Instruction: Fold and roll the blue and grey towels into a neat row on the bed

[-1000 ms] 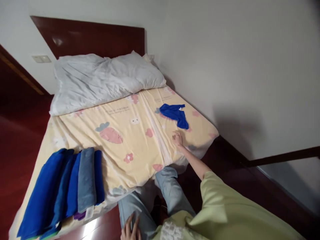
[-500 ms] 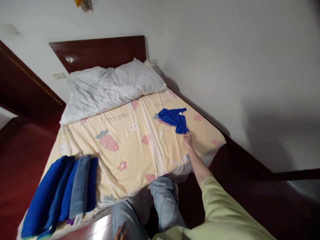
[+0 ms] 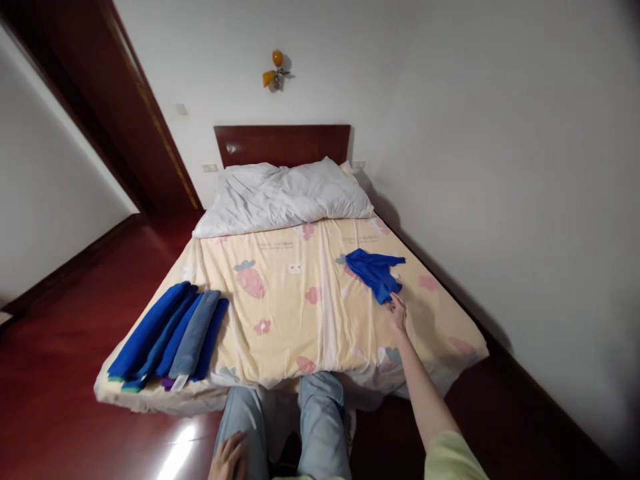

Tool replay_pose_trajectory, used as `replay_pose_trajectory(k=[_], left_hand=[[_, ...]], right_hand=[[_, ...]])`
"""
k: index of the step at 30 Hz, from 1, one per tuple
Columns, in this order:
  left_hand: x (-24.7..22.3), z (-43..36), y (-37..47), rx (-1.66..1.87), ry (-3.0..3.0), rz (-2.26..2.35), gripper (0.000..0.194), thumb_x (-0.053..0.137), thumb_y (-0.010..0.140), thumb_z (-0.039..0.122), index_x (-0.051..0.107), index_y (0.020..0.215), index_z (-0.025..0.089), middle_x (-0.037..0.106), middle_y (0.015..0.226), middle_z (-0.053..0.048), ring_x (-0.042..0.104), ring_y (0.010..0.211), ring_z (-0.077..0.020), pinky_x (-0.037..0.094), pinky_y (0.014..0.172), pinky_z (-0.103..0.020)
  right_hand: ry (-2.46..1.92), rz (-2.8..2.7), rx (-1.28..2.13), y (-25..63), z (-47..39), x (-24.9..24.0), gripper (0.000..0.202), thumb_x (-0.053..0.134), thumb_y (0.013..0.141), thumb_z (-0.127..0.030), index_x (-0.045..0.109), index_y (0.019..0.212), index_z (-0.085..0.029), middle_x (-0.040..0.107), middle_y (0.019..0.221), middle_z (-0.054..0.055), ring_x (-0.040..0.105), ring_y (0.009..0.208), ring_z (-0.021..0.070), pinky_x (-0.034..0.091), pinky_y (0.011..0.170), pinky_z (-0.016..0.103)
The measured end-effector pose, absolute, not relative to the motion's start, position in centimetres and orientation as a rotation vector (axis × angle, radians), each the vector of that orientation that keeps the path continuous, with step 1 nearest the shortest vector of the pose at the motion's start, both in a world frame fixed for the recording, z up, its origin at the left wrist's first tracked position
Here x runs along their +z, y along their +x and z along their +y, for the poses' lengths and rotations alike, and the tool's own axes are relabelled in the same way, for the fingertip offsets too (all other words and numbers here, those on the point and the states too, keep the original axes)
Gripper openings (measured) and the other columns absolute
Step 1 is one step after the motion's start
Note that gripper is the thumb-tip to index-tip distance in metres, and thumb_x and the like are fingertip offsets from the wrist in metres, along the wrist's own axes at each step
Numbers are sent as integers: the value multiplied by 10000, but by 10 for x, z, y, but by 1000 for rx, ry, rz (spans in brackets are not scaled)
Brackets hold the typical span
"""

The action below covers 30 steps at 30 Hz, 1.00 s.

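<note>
A crumpled blue cloth (image 3: 375, 272) lies on the right half of the bed, partly spread, with one narrow end trailing to the right. My right hand (image 3: 397, 312) reaches out to its near edge, fingertips closed on the fabric there. Down at the bottom of the view, my left hand (image 3: 229, 457) rests by my left thigh with its fingers extended and nothing in it. Several folded cloths (image 3: 167, 337), blue and grey-blue, lie side by side along the bed's front left; a white tag sticks out from the grey-blue one.
The bed (image 3: 285, 340) has a yellow sheet printed with carrots and flowers. White bedding (image 3: 285, 197) lies bunched by the dark red headboard (image 3: 287, 143). A wall (image 3: 525, 167) runs close along the right side. My knees are against the bed's front edge.
My view has turned left and up, showing more wall and the lamp. The blue cloth's near edge looks a little wider at my right hand. More of my left hand shows.
</note>
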State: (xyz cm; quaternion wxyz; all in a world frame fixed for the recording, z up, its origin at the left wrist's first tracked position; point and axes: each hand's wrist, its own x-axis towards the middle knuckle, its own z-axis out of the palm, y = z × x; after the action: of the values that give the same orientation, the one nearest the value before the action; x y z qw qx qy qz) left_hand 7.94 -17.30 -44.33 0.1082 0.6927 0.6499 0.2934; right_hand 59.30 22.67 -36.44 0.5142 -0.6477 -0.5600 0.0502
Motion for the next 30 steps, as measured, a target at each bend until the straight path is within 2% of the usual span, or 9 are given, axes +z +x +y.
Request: replay_pose_trajectory(k=[4,7,9,12,15,18,22,26,30], left_hand=[[-410,-166,109,857,1985,1838,380,484,887,219,750,1027,452,756,1111,8,740,1005,-235,649,845,-357],[-376,-153,130,839,2031,1741,379,447,913,188,743,1033,391,746,1123,-19,726,1024,-215,623,898,-335],[-352,-143,140,876,2026,1677,378,417,925,170,739,1047,326,736,1129,-45,711,1041,-206,606,915,-329],[-321,-125,150,999,1935,1587,371,391,941,159,718,1092,252,717,1122,-74,692,1049,-198,582,926,-323],[-301,-105,157,1138,1808,1523,328,408,966,199,688,1136,222,703,1112,-85,686,1006,-189,577,896,-321],[-291,-89,164,1295,1656,1487,318,452,977,262,637,1230,214,675,1191,-99,671,1045,-199,588,867,-338],[-294,-93,166,1436,1557,1415,431,540,900,218,583,1329,221,620,1294,-108,635,1141,-222,574,938,-379],[-317,-121,156,1370,1597,1456,488,522,798,100,646,1257,212,648,1166,-95,646,1072,-229,551,966,-390],[-338,-149,145,1207,1606,1512,469,506,820,97,656,1252,205,653,1050,-84,660,955,-213,573,877,-356]], right_hand=[[-1303,-1508,47,559,195,-323,483,419,860,-283,670,1249,-147,642,1245,209,623,1186,341,520,1012,562],[-1166,-1560,-17,522,162,-282,491,400,935,-253,626,1361,-161,605,1330,203,583,1267,335,480,1087,552],[-1112,-1556,-20,493,138,-258,475,383,970,-257,639,1360,-161,621,1313,197,603,1247,327,498,1078,539],[-1083,-1538,46,443,101,-238,419,408,1001,-303,714,1258,-175,680,1221,184,658,1157,311,533,1043,524],[-1004,-1539,220,391,61,-239,331,497,1000,-344,780,1085,-194,735,1092,162,700,1036,289,579,962,488],[-899,-1560,430,338,10,-255,279,564,990,-330,791,943,-176,759,978,142,718,933,256,609,865,420],[-885,-1572,627,283,-61,-282,209,583,986,-242,785,956,-197,764,969,116,725,909,230,615,834,368],[-866,-1582,610,267,-107,-300,231,563,965,-132,775,995,-221,758,962,94,721,902,221,611,838,350],[-821,-1764,659,283,-125,-310,318,534,914,-46,757,1048,-230,742,971,79,707,921,209,607,846,336]])
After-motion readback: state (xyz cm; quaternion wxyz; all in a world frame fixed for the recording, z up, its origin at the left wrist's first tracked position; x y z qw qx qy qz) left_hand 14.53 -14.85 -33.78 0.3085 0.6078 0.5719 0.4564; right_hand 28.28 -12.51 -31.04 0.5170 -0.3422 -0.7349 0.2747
